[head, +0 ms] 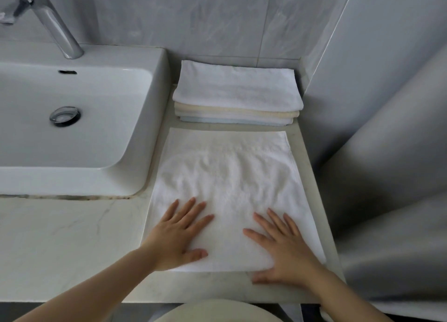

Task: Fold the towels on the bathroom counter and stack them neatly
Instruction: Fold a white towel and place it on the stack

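A white towel (229,176) lies spread flat on the marble counter (67,244), to the right of the sink. My left hand (180,234) presses flat on its near left part, fingers straight. Flat on its near right part rests my right hand (284,246), with the thumb down on the counter just past the towel's front edge. Behind the spread towel, against the wall, stands a stack of folded towels (238,93): white on top, cream and pale blue layers below.
A white basin (72,128) with a chrome faucet (52,19) fills the left side. A grey wall and curtain-like surface (387,152) close off the right. Part of a round pale object (217,312) shows below the counter's front edge.
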### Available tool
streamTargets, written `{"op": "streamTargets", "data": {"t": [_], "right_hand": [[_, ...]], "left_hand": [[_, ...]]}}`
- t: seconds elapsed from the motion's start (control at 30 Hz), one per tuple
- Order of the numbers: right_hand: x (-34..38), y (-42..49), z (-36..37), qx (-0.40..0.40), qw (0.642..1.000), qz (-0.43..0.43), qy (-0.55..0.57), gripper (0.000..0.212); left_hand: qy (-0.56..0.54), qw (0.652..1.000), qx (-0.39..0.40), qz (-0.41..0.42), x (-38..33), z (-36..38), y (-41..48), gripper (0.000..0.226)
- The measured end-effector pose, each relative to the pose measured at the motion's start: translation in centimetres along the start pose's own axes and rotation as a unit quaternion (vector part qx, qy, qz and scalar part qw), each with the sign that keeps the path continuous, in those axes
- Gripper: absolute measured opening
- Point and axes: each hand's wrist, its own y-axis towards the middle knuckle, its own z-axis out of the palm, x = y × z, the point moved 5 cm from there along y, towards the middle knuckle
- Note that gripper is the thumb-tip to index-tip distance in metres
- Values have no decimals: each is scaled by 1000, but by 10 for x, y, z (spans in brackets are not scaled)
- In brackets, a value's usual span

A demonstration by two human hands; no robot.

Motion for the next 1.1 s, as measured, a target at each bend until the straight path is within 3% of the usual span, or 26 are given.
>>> {"op": "streamTargets", "data": {"t": [0.13,0.23,0.3,0.4,0.47,0.57,0.63,0.83,1.1], "right_hand": [[3,-1,-4,-53,997,-13,52,70],[6,1,-12,-75,992,1,103,56],[7,2,-15,-91,989,-3,121,49],[6,4,-19,-87,988,-3,125,44],[9,6,-24,-52,992,8,114,53],[13,7,-25,7,995,2,100,90],[16,6,-27,48,994,0,103,95],[-6,9,-56,-31,988,62,141,35],[-54,19,-96,-55,973,193,114,20]], "left_hand": [[9,998,53,44,-4,-8,-9,92],[15,997,50,55,-12,-20,-5,94],[-9,995,95,42,-14,-21,-4,91],[-37,994,97,31,-15,-27,-4,77],[-77,992,100,21,-14,-35,-2,65],[-140,982,124,11,-11,-50,2,51],[-194,971,138,4,-6,-58,4,46],[-283,940,168,-86,22,-85,15,32],[-219,961,123,-114,59,-139,38,36]]}}
